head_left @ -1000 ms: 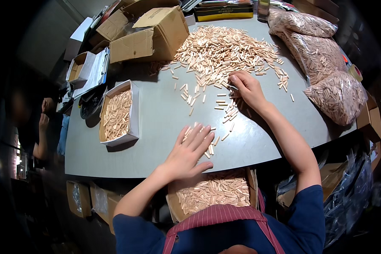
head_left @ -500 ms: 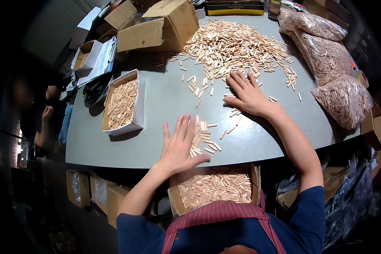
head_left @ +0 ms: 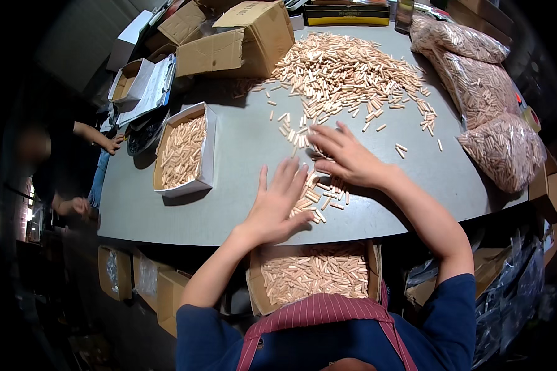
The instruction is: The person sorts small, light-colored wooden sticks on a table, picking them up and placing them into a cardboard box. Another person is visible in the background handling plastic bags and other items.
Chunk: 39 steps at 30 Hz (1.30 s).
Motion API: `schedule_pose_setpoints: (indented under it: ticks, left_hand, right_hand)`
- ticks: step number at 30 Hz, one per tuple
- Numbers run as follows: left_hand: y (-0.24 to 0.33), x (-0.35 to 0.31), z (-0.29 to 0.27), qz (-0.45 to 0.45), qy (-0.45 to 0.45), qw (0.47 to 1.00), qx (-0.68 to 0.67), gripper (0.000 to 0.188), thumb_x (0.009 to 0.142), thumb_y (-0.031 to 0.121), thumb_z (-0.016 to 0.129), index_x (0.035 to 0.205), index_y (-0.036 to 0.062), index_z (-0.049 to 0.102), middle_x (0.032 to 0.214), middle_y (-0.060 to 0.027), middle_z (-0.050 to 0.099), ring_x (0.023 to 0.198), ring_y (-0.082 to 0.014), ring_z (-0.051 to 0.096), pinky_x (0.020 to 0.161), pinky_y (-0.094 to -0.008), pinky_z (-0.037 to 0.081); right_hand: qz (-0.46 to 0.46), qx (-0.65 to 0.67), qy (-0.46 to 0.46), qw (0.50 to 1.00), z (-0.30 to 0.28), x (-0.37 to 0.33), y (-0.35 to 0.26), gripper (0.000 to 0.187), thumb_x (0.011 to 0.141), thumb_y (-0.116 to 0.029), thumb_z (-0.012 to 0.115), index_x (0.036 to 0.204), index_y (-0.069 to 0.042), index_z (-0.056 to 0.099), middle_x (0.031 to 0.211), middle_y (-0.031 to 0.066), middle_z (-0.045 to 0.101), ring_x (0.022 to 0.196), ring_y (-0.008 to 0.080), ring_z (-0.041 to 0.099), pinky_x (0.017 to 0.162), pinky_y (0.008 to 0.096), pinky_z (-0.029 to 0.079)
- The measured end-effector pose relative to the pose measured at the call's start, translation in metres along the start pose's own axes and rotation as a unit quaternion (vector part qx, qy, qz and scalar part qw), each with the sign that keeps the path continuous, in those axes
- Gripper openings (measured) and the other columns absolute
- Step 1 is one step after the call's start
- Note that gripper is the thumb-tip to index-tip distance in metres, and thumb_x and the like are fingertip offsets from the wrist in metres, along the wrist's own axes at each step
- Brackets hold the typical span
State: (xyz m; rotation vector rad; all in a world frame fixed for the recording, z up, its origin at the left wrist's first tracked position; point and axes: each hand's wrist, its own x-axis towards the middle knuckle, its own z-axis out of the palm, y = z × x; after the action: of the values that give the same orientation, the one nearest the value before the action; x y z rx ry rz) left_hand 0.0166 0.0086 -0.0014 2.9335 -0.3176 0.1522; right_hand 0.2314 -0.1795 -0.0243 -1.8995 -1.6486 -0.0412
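Observation:
Small wooden dowel pins (head_left: 346, 71) are heaped at the far middle of the grey table (head_left: 241, 133). A loose cluster of dowel pins (head_left: 328, 196) lies nearer the front edge, between my two hands. My left hand (head_left: 277, 201) rests flat along the cluster's left side, fingers spread and pointing away. Over the cluster's far right side is my right hand (head_left: 346, 154), fingers apart and reaching leftward, a few pins partly hidden beneath it. Below the table's front edge, a cardboard box (head_left: 375, 272) full of dowel pins sits at my lap. Neither hand grips anything.
A white box (head_left: 208, 148) of dowel pins stands on the left, with a large open carton (head_left: 260, 40) behind it. Clear plastic bags of pins (head_left: 501, 145) line the right edge. At the far left another person's hand (head_left: 112, 144) is near a dark round dish (head_left: 141, 141).
My right hand has moved left and nearer, sweeping pins into the near cluster. My left hand has shifted slightly right and away. The other person's hand has come to the table's left edge.

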Motion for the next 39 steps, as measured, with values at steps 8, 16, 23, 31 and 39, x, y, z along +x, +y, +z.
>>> schedule_pose_setpoints:
  ticks: [8,16,23,31,39]
  left_hand:
    - [-0.029,-0.012,0.003,-0.196,0.276,0.758,-0.558,0.055,0.116,0.035,0.037,0.145,-0.0086,0.053,0.150,-0.0190,0.057,0.143,-0.0285,0.050,0.126,-0.0422,0.032]
    - [-0.023,-0.012,0.013,-0.182,0.233,0.860,-0.416,0.047,0.094,0.003,0.067,0.141,-0.0013,0.059,0.145,-0.0146,0.060,0.137,-0.0239,0.055,0.118,-0.0400,0.042]
    - [-0.018,-0.010,0.004,-0.116,0.212,0.949,-0.204,0.044,0.093,0.006,0.066,0.138,0.0035,0.063,0.140,-0.0146,0.063,0.136,-0.0267,0.056,0.117,-0.0401,0.044]
    - [-0.024,-0.017,0.015,-0.202,0.265,0.800,-0.499,0.035,0.108,0.009,0.046,0.134,0.0001,0.068,0.131,-0.0119,0.066,0.119,-0.0182,0.061,0.108,-0.0354,0.047]
    - [-0.017,-0.016,0.010,-0.194,0.290,0.799,-0.489,0.034,0.109,0.009,0.046,0.133,-0.0003,0.068,0.130,-0.0123,0.065,0.117,-0.0192,0.061,0.107,-0.0356,0.047]
  right_hand:
    - [0.138,0.058,0.267,0.952,-0.026,-0.001,0.049,0.043,0.108,-0.033,0.060,0.134,0.000,0.063,0.140,0.0222,0.062,0.135,0.0381,0.056,0.114,0.0423,0.044]
    - [0.156,0.065,0.245,0.955,-0.017,-0.003,0.067,0.037,0.107,-0.032,0.063,0.125,0.001,0.065,0.132,0.0189,0.065,0.129,0.0354,0.058,0.111,0.0407,0.045]
    - [0.165,0.057,0.236,0.956,-0.017,-0.006,0.072,0.036,0.106,-0.031,0.064,0.123,0.001,0.068,0.133,0.0182,0.064,0.129,0.0347,0.058,0.110,0.0404,0.045]
    - [0.162,0.060,0.267,0.948,-0.018,-0.005,0.073,0.034,0.106,-0.028,0.064,0.124,0.001,0.067,0.129,0.0152,0.066,0.117,0.0291,0.066,0.099,0.0362,0.052]
    - [0.143,0.063,0.303,0.940,-0.026,-0.006,0.078,0.029,0.107,-0.023,0.063,0.121,0.001,0.069,0.127,0.0143,0.067,0.110,0.0242,0.068,0.092,0.0322,0.054]
